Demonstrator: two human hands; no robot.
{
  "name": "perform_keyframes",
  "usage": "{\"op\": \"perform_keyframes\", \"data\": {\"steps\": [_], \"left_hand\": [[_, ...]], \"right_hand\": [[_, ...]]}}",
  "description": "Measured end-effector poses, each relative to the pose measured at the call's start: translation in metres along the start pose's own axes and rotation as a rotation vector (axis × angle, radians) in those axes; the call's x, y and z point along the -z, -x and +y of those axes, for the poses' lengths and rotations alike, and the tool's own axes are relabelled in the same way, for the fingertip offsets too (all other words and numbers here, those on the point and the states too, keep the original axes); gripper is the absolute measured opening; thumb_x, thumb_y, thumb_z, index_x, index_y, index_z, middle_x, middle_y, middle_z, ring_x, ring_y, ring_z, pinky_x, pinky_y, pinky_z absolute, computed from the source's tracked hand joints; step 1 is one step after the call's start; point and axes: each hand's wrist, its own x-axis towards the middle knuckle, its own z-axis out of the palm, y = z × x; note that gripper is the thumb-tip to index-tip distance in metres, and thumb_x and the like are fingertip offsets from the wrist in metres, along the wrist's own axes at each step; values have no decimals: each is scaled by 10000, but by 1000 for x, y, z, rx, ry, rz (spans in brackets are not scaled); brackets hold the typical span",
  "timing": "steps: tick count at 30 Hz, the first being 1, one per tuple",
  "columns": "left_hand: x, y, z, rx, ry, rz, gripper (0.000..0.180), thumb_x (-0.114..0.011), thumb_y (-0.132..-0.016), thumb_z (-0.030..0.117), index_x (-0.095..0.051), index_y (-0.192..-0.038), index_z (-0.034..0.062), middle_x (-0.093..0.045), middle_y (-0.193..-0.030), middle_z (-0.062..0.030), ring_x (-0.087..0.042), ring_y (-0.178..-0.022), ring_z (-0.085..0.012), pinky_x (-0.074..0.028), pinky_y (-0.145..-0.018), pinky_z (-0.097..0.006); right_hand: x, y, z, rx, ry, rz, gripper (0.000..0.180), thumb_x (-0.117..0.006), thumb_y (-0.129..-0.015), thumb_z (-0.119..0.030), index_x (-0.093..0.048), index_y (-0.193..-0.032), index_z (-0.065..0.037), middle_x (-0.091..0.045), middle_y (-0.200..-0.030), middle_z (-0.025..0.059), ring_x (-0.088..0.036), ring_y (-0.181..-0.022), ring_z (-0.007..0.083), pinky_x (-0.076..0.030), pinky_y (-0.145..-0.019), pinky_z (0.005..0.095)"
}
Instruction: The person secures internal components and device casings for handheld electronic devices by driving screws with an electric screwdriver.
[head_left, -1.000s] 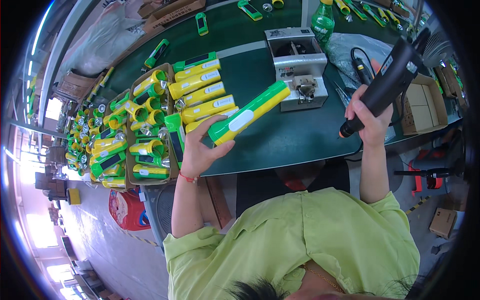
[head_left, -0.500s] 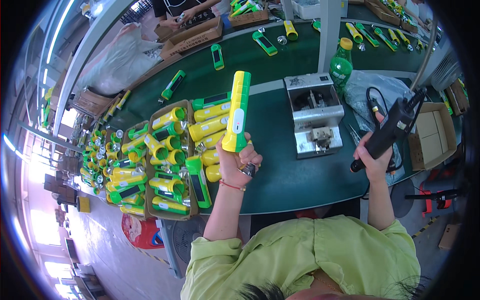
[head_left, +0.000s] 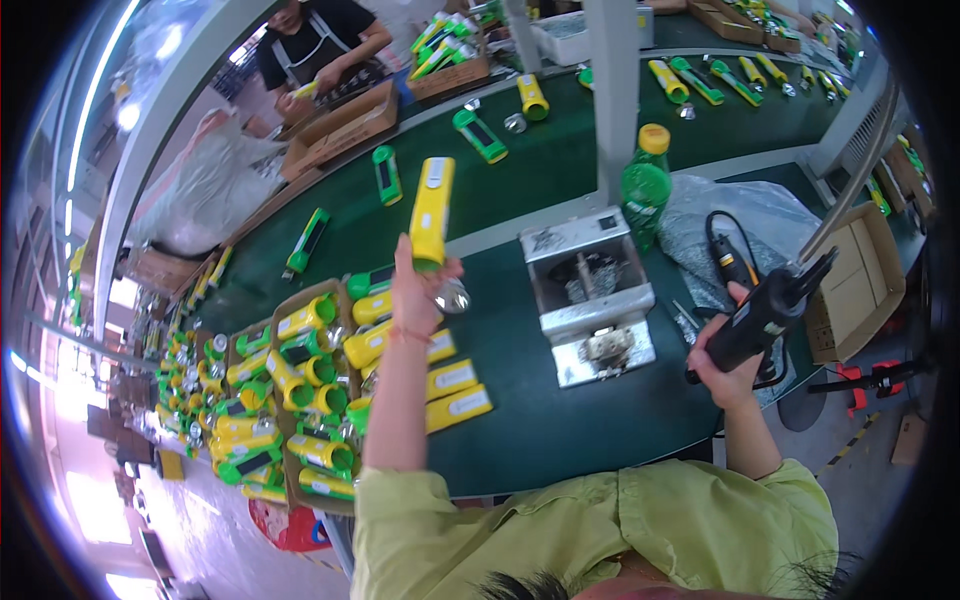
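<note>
My left hand [head_left: 412, 290] is raised over the green table, its fingers closed around a yellow flashlight [head_left: 432, 205] that points up and away from me. Beside those fingers, a shiny silver reflector [head_left: 453, 296] shows. In my right hand [head_left: 722, 365] is a black electric screwdriver [head_left: 762, 322], tilted with its cable end up to the right. Several yellow flashlights [head_left: 458, 405] lie in a row on the table below my left hand. Between my hands stands a metal fixture [head_left: 590, 290] with a small clamp-like block at its near end.
Left of the row, cardboard boxes [head_left: 275, 335] hold yellow and green flashlight bodies. A green bottle [head_left: 646, 185] stands behind the fixture, near plastic bags [head_left: 740, 215]. An open carton [head_left: 860, 275] is at right. A green conveyor [head_left: 350, 235] carries flashlights; a co-worker [head_left: 325, 50] sits beyond.
My left hand has moved left with the flashlight, which is turned to show its yellow side. A reflector now shows by it. The view has shifted; my right hand still holds the screwdriver.
</note>
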Motion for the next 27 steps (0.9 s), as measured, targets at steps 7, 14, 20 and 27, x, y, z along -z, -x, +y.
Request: {"op": "perform_keyframes", "data": {"steps": [7, 14, 20, 27], "left_hand": [[-47, -188, 13, -465, -1462, 234, 868, -702, -752, 597, -402, -1468, 209, -143, -1597, -193, -147, -1476, -356, -243, -1095, -632], [-167, -315, -32, -661, -1956, -274, 517, -620, -876, 379, -535, -1367, 242, -125, -1611, -154, -173, -1470, -371, -266, -1109, -596], [-173, -332, -64, -861, -1694, -242, 363, -572, -914, 245, -595, -1211, 39, -497, -1406, -157, -632, -1078, -340, -514, -917, -417], [-68, -211, 13, -268, -177, 116, 237, -663, -865, 66, -654, -1075, -42, -672, -1087, -126, -668, -906, -220, -549, -709, -327]], "right_hand": [[15, 0, 17, -47, 122, -22, 855, -777, -671, -28, -296, -1378, 2, -597, -713, 9, -564, -643, 94, -434, -622, 243], [27, -8, 21, 37, 307, 1, 832, -771, -657, -27, -298, -1341, 10, -622, -653, 16, -596, -564, 114, -477, -631, 231], [28, 4, 28, 52, 222, 161, 860, -758, -677, -11, -232, -1359, -1, -614, -659, 19, -610, -554, 129, -489, -574, 240], [15, -3, 22, 25, 183, 19, 878, -749, -707, 2, -235, -1418, -1, -598, -720, 14, -575, -654, 105, -446, -638, 256]]}}
